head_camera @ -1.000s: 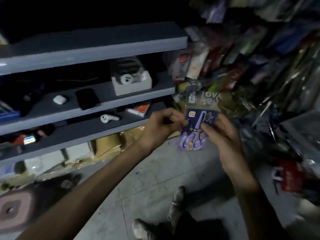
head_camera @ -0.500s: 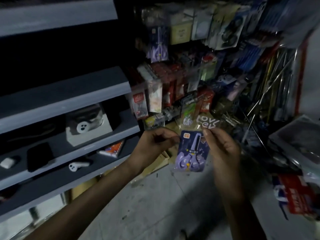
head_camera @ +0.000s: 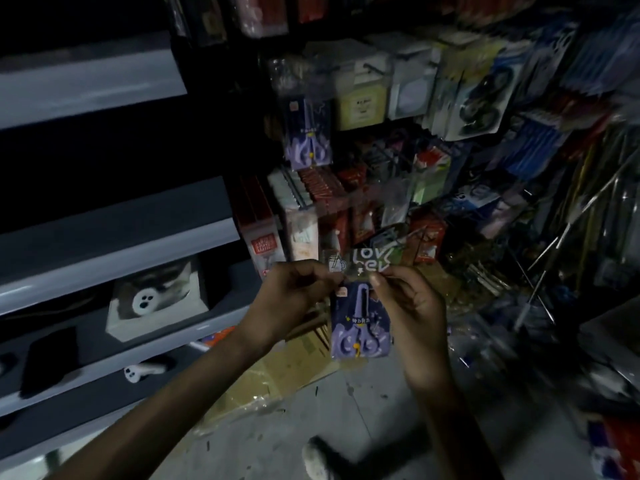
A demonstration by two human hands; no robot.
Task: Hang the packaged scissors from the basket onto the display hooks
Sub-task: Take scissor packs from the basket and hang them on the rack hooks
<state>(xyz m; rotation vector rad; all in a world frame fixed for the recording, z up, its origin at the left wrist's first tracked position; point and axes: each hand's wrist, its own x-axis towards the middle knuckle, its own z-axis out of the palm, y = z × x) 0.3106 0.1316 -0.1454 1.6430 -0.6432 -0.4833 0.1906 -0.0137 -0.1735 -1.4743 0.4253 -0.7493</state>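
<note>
A pack of purple scissors [head_camera: 360, 323] on a dark blue card hangs upright between my hands at the centre. My left hand [head_camera: 294, 296] pinches its top left corner. My right hand [head_camera: 412, 306] pinches its top right corner from the other side. Higher up on the display wall, an identical pack of scissors [head_camera: 307, 135] hangs from a hook. No basket is in view.
Grey shelves [head_camera: 114, 237] on the left hold a white box [head_camera: 156, 303], a dark case and white earbuds. Rows of packaged goods [head_camera: 415, 98] fill the hooks ahead and to the right. Flat cardboard [head_camera: 277, 375] lies on the floor below, and my shoe [head_camera: 317, 459] shows at the bottom.
My view has tilted up and swung right, bringing the hanging packs into sight. Both hands have kept hold of the scissors pack and lifted it toward the display.
</note>
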